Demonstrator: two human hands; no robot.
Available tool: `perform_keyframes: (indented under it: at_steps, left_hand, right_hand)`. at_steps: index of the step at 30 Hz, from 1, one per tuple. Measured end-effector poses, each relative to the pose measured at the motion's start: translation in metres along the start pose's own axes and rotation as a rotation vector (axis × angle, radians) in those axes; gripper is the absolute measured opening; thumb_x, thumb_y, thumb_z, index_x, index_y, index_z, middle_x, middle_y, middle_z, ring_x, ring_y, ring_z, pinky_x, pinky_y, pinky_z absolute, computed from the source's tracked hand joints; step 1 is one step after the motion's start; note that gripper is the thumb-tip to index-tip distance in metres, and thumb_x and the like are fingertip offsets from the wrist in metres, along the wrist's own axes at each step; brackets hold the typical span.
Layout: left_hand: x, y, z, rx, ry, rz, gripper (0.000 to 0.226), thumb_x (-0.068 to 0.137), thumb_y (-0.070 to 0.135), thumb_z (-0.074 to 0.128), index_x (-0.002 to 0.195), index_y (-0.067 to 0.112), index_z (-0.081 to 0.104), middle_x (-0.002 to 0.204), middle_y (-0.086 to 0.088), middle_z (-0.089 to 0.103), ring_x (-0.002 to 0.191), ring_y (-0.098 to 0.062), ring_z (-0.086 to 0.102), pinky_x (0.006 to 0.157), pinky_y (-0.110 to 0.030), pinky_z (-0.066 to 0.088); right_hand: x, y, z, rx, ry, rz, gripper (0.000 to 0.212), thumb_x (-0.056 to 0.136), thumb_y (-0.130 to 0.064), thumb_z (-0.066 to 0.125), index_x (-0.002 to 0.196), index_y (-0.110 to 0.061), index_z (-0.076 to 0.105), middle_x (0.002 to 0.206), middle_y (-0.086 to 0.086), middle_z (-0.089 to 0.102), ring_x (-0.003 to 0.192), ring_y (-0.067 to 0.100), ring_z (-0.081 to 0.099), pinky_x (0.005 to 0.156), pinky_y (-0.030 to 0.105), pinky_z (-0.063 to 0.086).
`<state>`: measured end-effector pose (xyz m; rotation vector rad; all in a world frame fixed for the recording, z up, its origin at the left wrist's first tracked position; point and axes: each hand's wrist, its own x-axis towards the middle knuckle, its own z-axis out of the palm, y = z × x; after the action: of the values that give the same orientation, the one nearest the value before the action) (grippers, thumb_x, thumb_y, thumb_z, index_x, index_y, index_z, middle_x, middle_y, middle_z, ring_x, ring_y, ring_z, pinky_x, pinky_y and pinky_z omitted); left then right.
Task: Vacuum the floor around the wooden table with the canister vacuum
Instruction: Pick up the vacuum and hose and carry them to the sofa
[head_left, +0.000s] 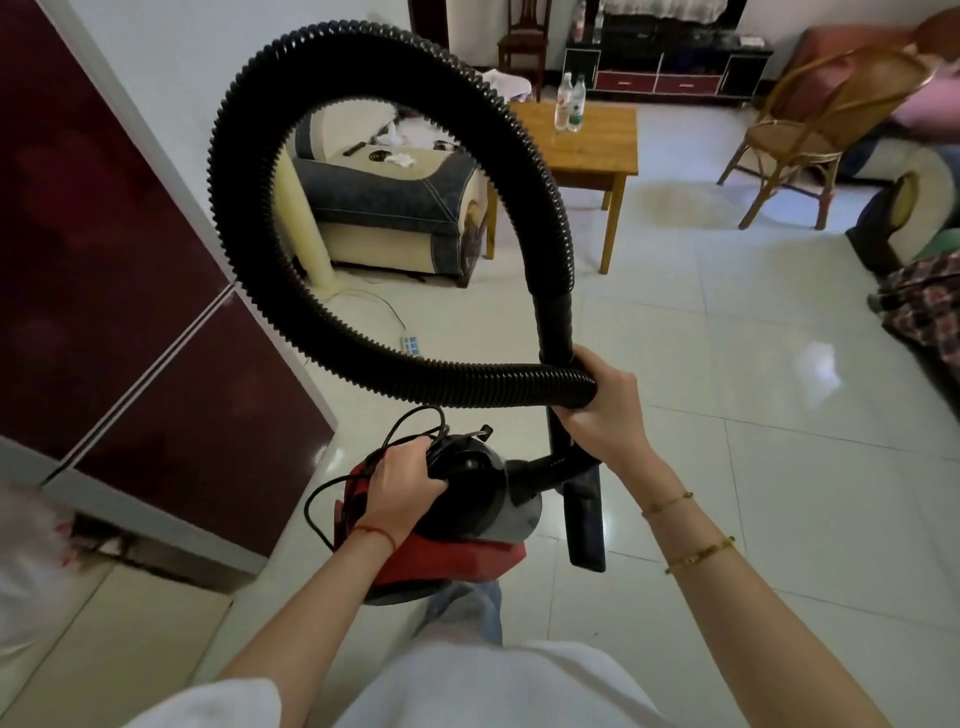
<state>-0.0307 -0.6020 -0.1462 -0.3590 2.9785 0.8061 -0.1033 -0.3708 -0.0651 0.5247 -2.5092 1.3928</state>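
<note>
no readable text anywhere. green labels on the two bottles (570, 101) standing on the bench (597, 140): too small to make out. canister vacuum (467, 499) shows no legible brand or marking.

The left hand (400, 486) covered the canister vacuum's (467, 514) handle, and the hose (363, 218) hid the worktop's (587, 140) near-left corner. The bottle (570, 101) labels were too small to read. A pale blurred shape (28, 545) was cut off at the left edge
</note>
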Motion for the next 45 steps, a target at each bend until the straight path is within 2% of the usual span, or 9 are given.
perform_keyframes:
  at_steps: [7,12,16,20,26,32,35,40,45]
  left_hand:
    - [0.148,0.010,0.005,-0.053,0.035,0.019,0.013,0.069,0.017,0.059,0.062,0.019,0.049,0.053,0.009,0.049,0.047,-0.006,0.042,0.043,-0.017,0.026]
    - [0.256,0.025,0.003,0.061,0.042,0.078,0.018,0.078,0.016,0.051,0.061,0.019,0.043,0.054,0.010,0.042,0.053,-0.018,0.045,0.048,-0.024,0.025]
    - [0.331,0.042,0.006,0.116,0.046,0.105,0.011,0.079,0.017,0.052,0.067,0.017,0.052,0.066,0.001,0.060,0.067,-0.025,0.058,0.054,-0.026,0.030]
    - [0.401,0.065,0.008,0.141,0.048,0.111,0.012,0.080,0.020,0.050,0.070,0.016,0.054,0.071,-0.001,0.063,0.071,-0.027,0.060,0.057,-0.026,0.032]
    - [0.498,0.104,0.020,0.134,0.004,0.038,0.014,0.081,0.022,0.043,0.072,0.020,0.054,0.077,0.001,0.065,0.077,-0.026,0.061,0.063,-0.029,0.042]
    - [0.577,0.147,0.031,0.078,0.025,-0.072,0.013,0.083,0.020,0.048,0.086,0.017,0.060,0.087,0.000,0.067,0.084,-0.024,0.062,0.069,-0.029,0.047]
    - [0.612,0.163,0.032,0.012,0.050,-0.120,0.011,0.081,0.018,0.054,0.089,0.014,0.061,0.086,-0.001,0.067,0.084,-0.023,0.062,0.072,-0.032,0.050]
    - [0.664,0.182,0.029,0.001,0.114,-0.112,0.007,0.078,0.019,0.057,0.082,0.015,0.060,0.078,-0.001,0.067,0.077,-0.023,0.064,0.062,-0.026,0.045]
    - [0.718,0.183,0.031,-0.042,0.139,-0.213,0.011,0.073,0.019,0.065,0.085,0.018,0.062,0.078,0.000,0.068,0.076,-0.021,0.065,0.059,-0.022,0.039]
  right_hand:
    - [0.136,0.055,0.027,-0.017,-0.007,0.032,0.046,0.071,-0.012,0.069,0.107,-0.040,0.059,0.077,-0.020,0.066,0.072,0.009,0.065,0.068,0.038,0.056]
    - [0.233,0.094,0.039,-0.024,-0.004,0.049,0.045,0.071,-0.012,0.068,0.108,-0.037,0.061,0.083,-0.014,0.070,0.075,0.011,0.066,0.070,0.040,0.056]
    - [0.299,0.125,0.037,-0.018,0.005,0.067,0.044,0.071,-0.014,0.068,0.107,-0.038,0.061,0.085,-0.014,0.070,0.077,0.010,0.067,0.071,0.040,0.056]
    - [0.366,0.157,0.034,-0.017,0.016,0.067,0.043,0.071,-0.016,0.068,0.106,-0.039,0.060,0.083,-0.015,0.070,0.076,0.006,0.066,0.069,0.037,0.056]
    - [0.460,0.213,0.026,0.001,-0.011,0.033,0.043,0.072,-0.015,0.068,0.106,-0.039,0.060,0.081,-0.018,0.067,0.075,0.004,0.064,0.065,0.026,0.052]
    - [0.563,0.265,0.014,0.026,-0.106,-0.012,0.038,0.073,-0.014,0.068,0.107,-0.030,0.062,0.085,-0.011,0.069,0.079,0.013,0.066,0.071,0.042,0.055]
    - [0.608,0.283,0.013,0.028,-0.151,-0.043,0.036,0.073,-0.017,0.068,0.106,-0.031,0.061,0.085,-0.011,0.069,0.079,0.014,0.066,0.069,0.044,0.055]
    - [0.675,0.308,0.017,0.039,-0.199,-0.068,0.036,0.074,-0.016,0.066,0.107,-0.027,0.059,0.084,-0.009,0.069,0.077,0.013,0.065,0.067,0.043,0.055]
    - [0.739,0.330,0.032,0.059,-0.237,-0.080,0.037,0.074,-0.012,0.067,0.108,-0.023,0.059,0.085,-0.005,0.068,0.079,0.015,0.065,0.069,0.043,0.055]
